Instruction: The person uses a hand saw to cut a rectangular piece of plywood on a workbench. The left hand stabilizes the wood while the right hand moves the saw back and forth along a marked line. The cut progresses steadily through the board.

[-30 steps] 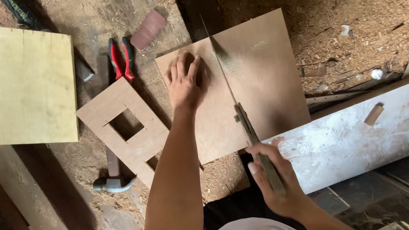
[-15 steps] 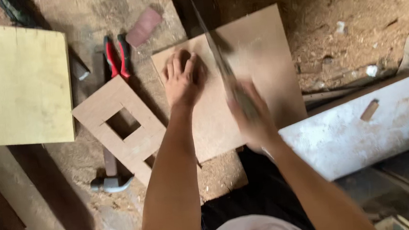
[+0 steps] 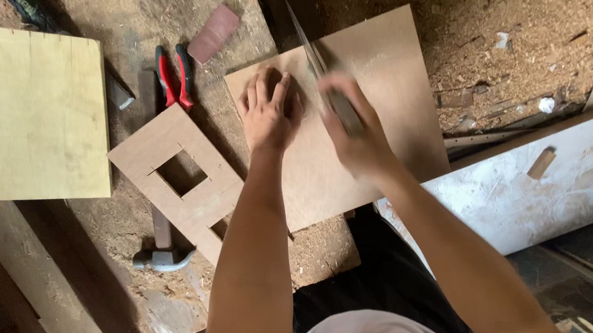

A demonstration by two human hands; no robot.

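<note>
While the left hand (image 3: 269,112) lies flat with fingers spread on the brown rectangular plywood board (image 3: 378,132), pressing it to the sawdust-strewn tabletop (image 3: 124,32), the right hand (image 3: 353,130) just beside it is wrapped around the handle of a thin-bladed handsaw (image 3: 312,52), blurred, whose blade runs away from the hands across the board. To the left of the left hand lie a brown wooden piece with a square cut-out (image 3: 185,179), red-handled pliers (image 3: 173,74), a steel hammer (image 3: 162,251) and, farther off, a pale yellow plywood panel (image 3: 35,113); a white-smeared plank (image 3: 538,186) lies to the right of the right hand.

Hands (image 3: 269,112) saw (image 3: 316,59) board (image 3: 377,111), seemingly.
</note>
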